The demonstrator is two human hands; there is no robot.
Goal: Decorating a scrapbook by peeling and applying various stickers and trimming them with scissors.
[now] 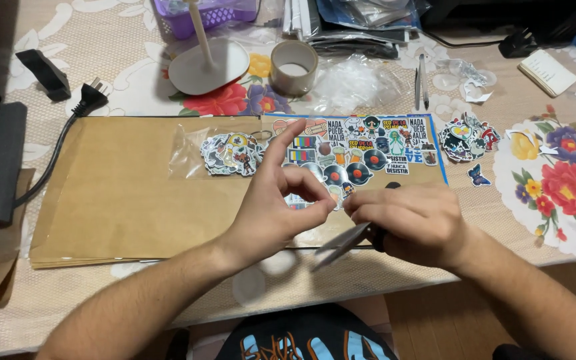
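Note:
My left hand [278,203] hovers over the brown paper sheet [128,193], thumb and forefinger pinched on a small sticker piece near my right hand's fingertips; its other fingers stick up. My right hand [411,223] grips scissors [340,245] with black handles, the blades pointing down-left toward me. Behind both hands lies a printed sticker sheet [361,153] with a blue edge. A clear bag of cut stickers [228,153] rests to its left on the brown paper.
A pile of cut stickers [467,137] and a butterfly sticker [478,175] lie right of the sheet. Behind are a tape roll [293,67], a lamp base [209,67], tweezers [421,83], a purple basket [208,13], a black plug [90,98] and a notepad [547,71].

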